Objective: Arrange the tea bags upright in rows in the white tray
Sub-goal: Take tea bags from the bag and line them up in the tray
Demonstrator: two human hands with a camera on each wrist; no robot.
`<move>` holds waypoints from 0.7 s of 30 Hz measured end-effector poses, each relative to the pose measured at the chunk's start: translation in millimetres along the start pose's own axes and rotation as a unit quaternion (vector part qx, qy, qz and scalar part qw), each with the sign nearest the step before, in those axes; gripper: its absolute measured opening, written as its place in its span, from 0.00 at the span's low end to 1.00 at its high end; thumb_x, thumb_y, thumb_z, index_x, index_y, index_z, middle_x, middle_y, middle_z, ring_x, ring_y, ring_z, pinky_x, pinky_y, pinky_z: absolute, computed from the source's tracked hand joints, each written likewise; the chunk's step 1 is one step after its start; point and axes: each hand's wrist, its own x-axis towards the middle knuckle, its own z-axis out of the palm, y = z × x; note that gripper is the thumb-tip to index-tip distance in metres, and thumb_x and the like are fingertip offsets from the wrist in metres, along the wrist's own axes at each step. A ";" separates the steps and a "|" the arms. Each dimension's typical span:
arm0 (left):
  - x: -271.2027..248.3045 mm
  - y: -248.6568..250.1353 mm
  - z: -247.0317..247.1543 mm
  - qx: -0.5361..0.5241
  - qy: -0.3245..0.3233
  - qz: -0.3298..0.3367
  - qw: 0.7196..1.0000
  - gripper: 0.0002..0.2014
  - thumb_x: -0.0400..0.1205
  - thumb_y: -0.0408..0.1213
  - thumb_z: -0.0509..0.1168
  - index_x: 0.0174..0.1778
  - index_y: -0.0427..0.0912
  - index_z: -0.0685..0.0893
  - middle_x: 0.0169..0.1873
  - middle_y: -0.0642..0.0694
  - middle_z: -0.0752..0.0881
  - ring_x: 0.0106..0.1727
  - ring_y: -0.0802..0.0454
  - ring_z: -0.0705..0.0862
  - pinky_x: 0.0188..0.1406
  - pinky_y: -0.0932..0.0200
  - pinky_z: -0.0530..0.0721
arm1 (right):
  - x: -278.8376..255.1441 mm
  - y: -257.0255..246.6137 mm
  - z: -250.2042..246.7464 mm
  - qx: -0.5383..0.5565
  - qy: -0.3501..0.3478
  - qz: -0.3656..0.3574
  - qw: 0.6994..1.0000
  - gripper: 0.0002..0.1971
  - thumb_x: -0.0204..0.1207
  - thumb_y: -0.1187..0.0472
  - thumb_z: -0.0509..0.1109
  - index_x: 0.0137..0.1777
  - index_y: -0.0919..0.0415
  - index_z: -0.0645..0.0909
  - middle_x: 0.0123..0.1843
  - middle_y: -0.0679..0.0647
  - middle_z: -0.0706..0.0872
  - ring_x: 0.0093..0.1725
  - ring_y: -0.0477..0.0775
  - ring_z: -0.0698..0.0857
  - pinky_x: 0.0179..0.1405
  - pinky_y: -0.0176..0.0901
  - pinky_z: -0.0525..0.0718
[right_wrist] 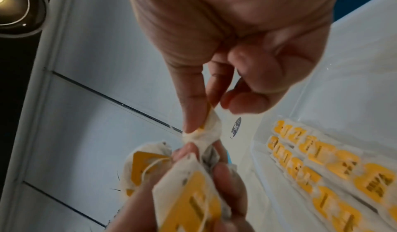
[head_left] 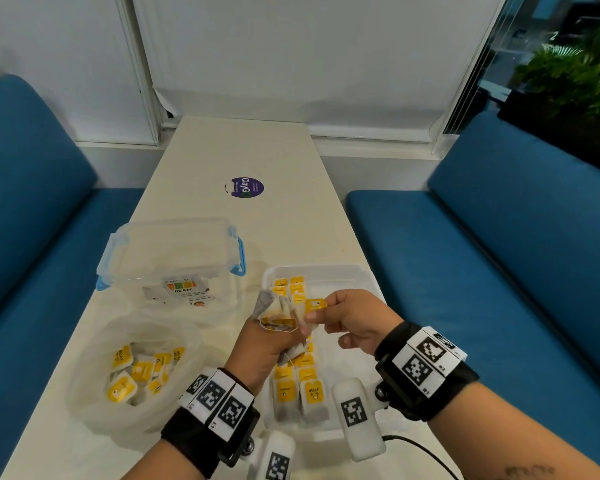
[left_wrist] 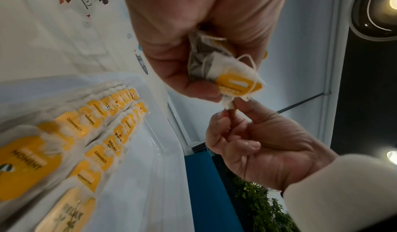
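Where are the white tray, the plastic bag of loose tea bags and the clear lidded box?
white tray (head_left: 362,271), head view, far rim.
plastic bag (head_left: 94,403), head view, near wall.
clear box (head_left: 174,240), head view, lid.

Your hands (head_left: 312,327) hang above the white tray (head_left: 357,271), whose left side is filled by two rows of tea bags (head_left: 297,382); its right side is bare. To the left, the clear lidded box (head_left: 174,251) and the plastic bag (head_left: 136,368) block the tabletop (head_left: 239,150). Beyond the tray, the far tabletop carries only a flat round sticker (head_left: 247,187).
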 end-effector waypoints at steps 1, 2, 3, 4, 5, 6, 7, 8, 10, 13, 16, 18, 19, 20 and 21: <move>2.6 -1.7 0.0 -0.016 0.009 -0.009 1.000 0.20 0.70 0.18 0.71 0.53 0.40 0.77 0.27 0.39 0.78 0.29 0.49 0.73 0.26 0.60 0.73 | 2.1 -1.8 -3.0 0.000 0.008 -0.012 1.000 0.18 0.67 0.70 0.78 0.27 0.56 0.71 0.24 0.49 0.82 0.28 0.48 0.79 0.18 0.32 0.67; 6.4 -4.5 -1.8 -0.029 0.023 -0.019 0.999 0.28 0.70 0.18 0.71 0.64 0.38 0.72 0.31 0.37 0.80 0.33 0.47 0.78 0.30 0.57 0.79 | 4.2 -4.8 -6.4 -0.001 0.017 -0.029 0.999 0.19 0.69 0.71 0.76 0.27 0.56 0.70 0.23 0.50 0.83 0.28 0.48 0.81 0.17 0.32 0.65; 10.7 -7.5 -4.2 -0.036 0.041 -0.030 0.998 0.34 0.69 0.18 0.72 0.70 0.38 0.69 0.33 0.37 0.85 0.34 0.45 0.82 0.34 0.54 0.84 | 6.2 -9.3 -9.8 -0.002 0.026 -0.047 0.999 0.19 0.70 0.72 0.74 0.27 0.57 0.69 0.23 0.51 0.83 0.26 0.48 0.82 0.16 0.31 0.64; 13.8 -9.3 -5.9 -0.039 0.058 -0.037 0.997 0.34 0.70 0.19 0.72 0.72 0.36 0.68 0.33 0.42 0.88 0.34 0.47 0.86 0.35 0.54 0.87 | 8.8 -14.3 -13.3 -0.006 0.036 -0.065 0.997 0.19 0.71 0.73 0.73 0.27 0.57 0.68 0.23 0.53 0.82 0.24 0.48 0.83 0.15 0.31 0.62; 16.5 -10.9 -8.0 -0.041 0.073 -0.046 0.995 0.30 0.72 0.20 0.70 0.71 0.34 0.71 0.31 0.46 0.89 0.32 0.51 0.87 0.31 0.58 0.87 | 13.1 -19.4 -17.2 -0.016 0.049 -0.083 0.995 0.19 0.71 0.74 0.72 0.28 0.58 0.68 0.23 0.54 0.82 0.22 0.48 0.82 0.14 0.31 0.62; 18.8 -11.6 -9.5 -0.043 0.082 -0.057 0.994 0.24 0.74 0.21 0.69 0.67 0.32 0.75 0.29 0.49 0.89 0.30 0.53 0.87 0.27 0.61 0.86 | 19.7 -24.2 -20.9 -0.033 0.069 -0.099 0.992 0.18 0.70 0.75 0.72 0.28 0.58 0.68 0.23 0.55 0.82 0.21 0.49 0.82 0.14 0.31 0.63; 20.1 -11.2 -10.5 -0.048 0.091 -0.067 0.992 0.18 0.75 0.21 0.68 0.61 0.32 0.79 0.27 0.49 0.89 0.30 0.53 0.87 0.24 0.64 0.84 | 28.4 -28.2 -24.6 -0.059 0.094 -0.114 0.987 0.17 0.69 0.75 0.72 0.29 0.59 0.69 0.24 0.57 0.82 0.20 0.49 0.81 0.14 0.32 0.65; 20.3 -11.2 -11.9 -0.054 0.099 -0.073 0.991 0.14 0.75 0.21 0.67 0.56 0.33 0.81 0.27 0.49 0.88 0.30 0.53 0.87 0.22 0.65 0.82 | 39.9 -30.7 -28.5 -0.090 0.124 -0.127 0.980 0.16 0.68 0.75 0.72 0.29 0.59 0.70 0.26 0.58 0.82 0.21 0.50 0.80 0.15 0.34 0.67; 19.6 -12.2 -13.9 -0.066 0.113 -0.081 0.988 0.13 0.76 0.22 0.67 0.56 0.34 0.81 0.28 0.50 0.89 0.28 0.56 0.87 0.21 0.66 0.81 | 66.2 -30.5 -35.6 -0.151 0.171 -0.133 0.965 0.13 0.68 0.74 0.72 0.30 0.59 0.74 0.32 0.61 0.84 0.23 0.51 0.77 0.17 0.36 0.70; 16.4 -13.4 -17.5 -0.062 0.124 -0.096 0.986 0.10 0.76 0.22 0.67 0.41 0.42 0.87 0.28 0.47 0.87 0.26 0.58 0.86 0.21 0.66 0.81 | 103.6 -18.4 -40.3 -0.223 0.166 -0.097 0.956 0.06 0.73 0.69 0.70 0.37 0.59 0.80 0.39 0.59 0.85 0.23 0.50 0.76 0.20 0.35 0.74; 13.7 -15.6 -22.7 -0.062 0.143 -0.104 0.982 0.13 0.76 0.21 0.66 0.37 0.45 0.85 0.32 0.43 0.85 0.22 0.58 0.83 0.19 0.67 0.80 | 127.6 -0.7 -37.5 -0.245 0.128 -0.078 0.958 0.05 0.77 0.64 0.69 0.47 0.64 0.84 0.38 0.59 0.84 0.25 0.49 0.76 0.24 0.36 0.76; 11.6 -17.1 -27.1 -0.081 0.153 -0.104 0.979 0.10 0.76 0.21 0.66 0.45 0.42 0.80 0.35 0.40 0.83 0.23 0.57 0.84 0.18 0.67 0.78 | 138.0 8.1 -33.6 -0.248 0.097 -0.078 0.961 0.08 0.77 0.60 0.71 0.50 0.65 0.85 0.34 0.55 0.81 0.26 0.47 0.74 0.26 0.35 0.74; 11.2 -17.0 -28.4 -0.088 0.158 -0.107 0.978 0.10 0.76 0.21 0.66 0.44 0.41 0.80 0.35 0.39 0.83 0.23 0.57 0.84 0.18 0.67 0.78 | 142.3 10.3 -31.0 -0.254 0.083 -0.076 0.961 0.09 0.77 0.59 0.72 0.50 0.65 0.85 0.32 0.53 0.80 0.27 0.47 0.73 0.27 0.35 0.74; 11.0 -17.8 -30.3 -0.090 0.161 -0.110 0.977 0.09 0.76 0.21 0.66 0.41 0.40 0.80 0.34 0.39 0.83 0.23 0.57 0.84 0.18 0.66 0.78 | 147.3 12.2 -28.8 -0.261 0.073 -0.074 0.960 0.09 0.76 0.59 0.72 0.51 0.65 0.86 0.32 0.52 0.81 0.29 0.47 0.75 0.29 0.35 0.75; 10.6 -18.1 -31.3 -0.090 0.164 -0.115 0.976 0.08 0.76 0.22 0.66 0.39 0.40 0.81 0.34 0.39 0.83 0.23 0.57 0.84 0.19 0.66 0.79 | 153.1 13.7 -27.1 -0.267 0.068 -0.074 0.958 0.09 0.76 0.60 0.72 0.51 0.65 0.86 0.35 0.53 0.84 0.33 0.49 0.77 0.34 0.36 0.77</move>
